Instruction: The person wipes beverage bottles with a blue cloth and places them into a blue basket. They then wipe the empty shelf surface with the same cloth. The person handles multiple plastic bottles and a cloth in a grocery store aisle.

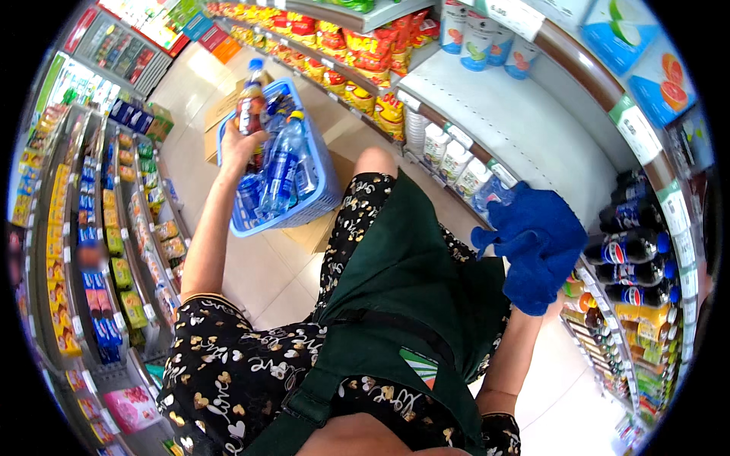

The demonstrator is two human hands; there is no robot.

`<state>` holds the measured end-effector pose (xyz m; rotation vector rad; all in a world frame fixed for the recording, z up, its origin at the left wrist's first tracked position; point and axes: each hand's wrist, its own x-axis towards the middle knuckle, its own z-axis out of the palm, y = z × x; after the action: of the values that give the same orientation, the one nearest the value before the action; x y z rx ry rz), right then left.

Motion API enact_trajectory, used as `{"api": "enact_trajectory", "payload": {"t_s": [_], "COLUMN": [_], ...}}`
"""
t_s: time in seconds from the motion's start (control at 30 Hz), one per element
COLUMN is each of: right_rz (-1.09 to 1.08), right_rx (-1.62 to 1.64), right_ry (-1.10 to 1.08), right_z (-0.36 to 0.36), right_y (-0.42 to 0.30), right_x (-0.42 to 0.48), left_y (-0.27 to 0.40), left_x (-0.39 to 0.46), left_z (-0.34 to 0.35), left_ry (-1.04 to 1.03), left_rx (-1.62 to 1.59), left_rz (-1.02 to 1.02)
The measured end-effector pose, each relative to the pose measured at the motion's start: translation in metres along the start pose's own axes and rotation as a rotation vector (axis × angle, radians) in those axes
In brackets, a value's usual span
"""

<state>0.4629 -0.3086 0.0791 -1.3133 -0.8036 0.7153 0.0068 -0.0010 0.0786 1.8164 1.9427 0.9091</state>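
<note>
My left hand point(238, 143) is around a bottle of dark drink with a blue cap point(251, 108), over the left side of a blue plastic basket point(328, 171). The basket holds several plastic bottles; a clear one with a yellow cap and blue label point(282, 165) leans in the middle. At the right, a blue cloth point(539, 245) is bunched in front of the drinks shelf. My right hand point(552, 306) holds it and is mostly covered by it, so its fingers are hidden.
Cardboard point(311, 231) lies under and beside the basket. A white shelf point(485, 102) carries several cartons point(478, 40) at its far end; white bottles point(455, 159) stand below. Cola bottles point(627, 248) lie at the right. Snack bags point(370, 48) line the far shelves, and packaged goods fill the left racks point(97, 228).
</note>
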Motion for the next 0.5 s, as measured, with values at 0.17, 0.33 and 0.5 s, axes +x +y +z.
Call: {"api": "enact_trajectory", "payload": {"t_s": [0.17, 0.33, 0.5], "right_rz": [-0.118, -0.187, -0.159], "right_rx": [0.109, 0.433, 0.274], "right_ry": [-0.098, -0.149, -0.018], "right_z": [0.011, 0.005, -0.022], "right_y": [-0.015, -0.017, -0.012], "right_x": [0.008, 0.005, -0.011], "left_y": [-0.018, -0.027, 0.148], "left_x": [0.032, 0.061, -0.023], "left_z": [0.025, 0.01, 0.053], "left_ry": [-0.344, -0.471, -0.245], "left_rx": [0.123, 0.68, 0.663], "left_rz": [0.167, 0.175, 0.535]}}
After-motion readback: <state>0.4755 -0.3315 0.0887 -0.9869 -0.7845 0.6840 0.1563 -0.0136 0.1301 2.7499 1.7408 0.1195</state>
